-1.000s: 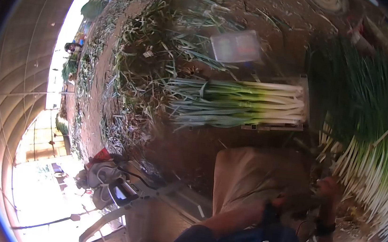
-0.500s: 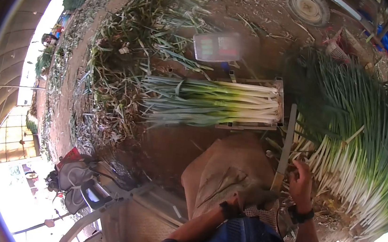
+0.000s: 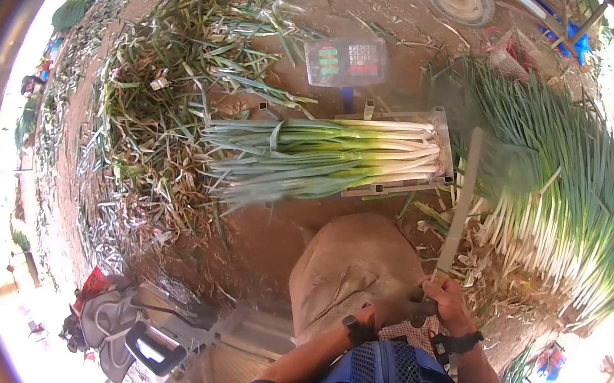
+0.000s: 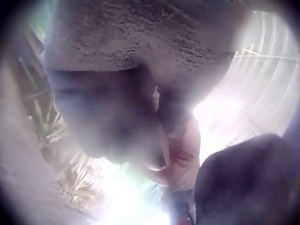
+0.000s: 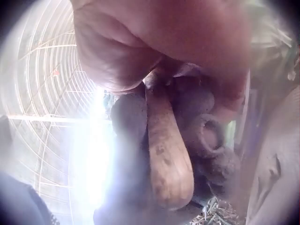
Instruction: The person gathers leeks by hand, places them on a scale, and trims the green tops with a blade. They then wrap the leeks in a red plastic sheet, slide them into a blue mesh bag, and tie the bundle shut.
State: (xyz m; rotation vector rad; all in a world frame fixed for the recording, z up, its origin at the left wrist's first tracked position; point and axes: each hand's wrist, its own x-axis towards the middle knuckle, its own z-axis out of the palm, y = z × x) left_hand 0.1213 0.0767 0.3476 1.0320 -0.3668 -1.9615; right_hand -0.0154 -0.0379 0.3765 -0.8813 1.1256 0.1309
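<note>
A long knife (image 3: 461, 208) stands upright over my lap in the head view, its straight blade pointing away from me. My bare right hand (image 3: 452, 305) grips it just below the blade. On my left hand (image 3: 398, 311) is a dark grey glove, curled round the lower part of the handle. The right wrist view shows the rounded wooden handle (image 5: 171, 164) coming out under the bare palm, with gloved fingers (image 5: 129, 115) on both sides. One glove fingertip has a hole. Close up in the left wrist view, the glove (image 4: 126, 51) overlaps the bare fingers (image 4: 185, 154).
A bundle of long green onions (image 3: 326, 152) lies on a metal-framed scale, with its display (image 3: 347, 61) behind. More onions are heaped (image 3: 567, 204) on the right. Cut leaves (image 3: 165, 117) litter the left. Brown cloth (image 3: 351, 271) covers my lap. A wheel (image 3: 462, 0) lies behind.
Half a second ago my right hand was off the knife with fingers spread, while the left held it. Now the right has closed round the handle too. The head view has shifted.
</note>
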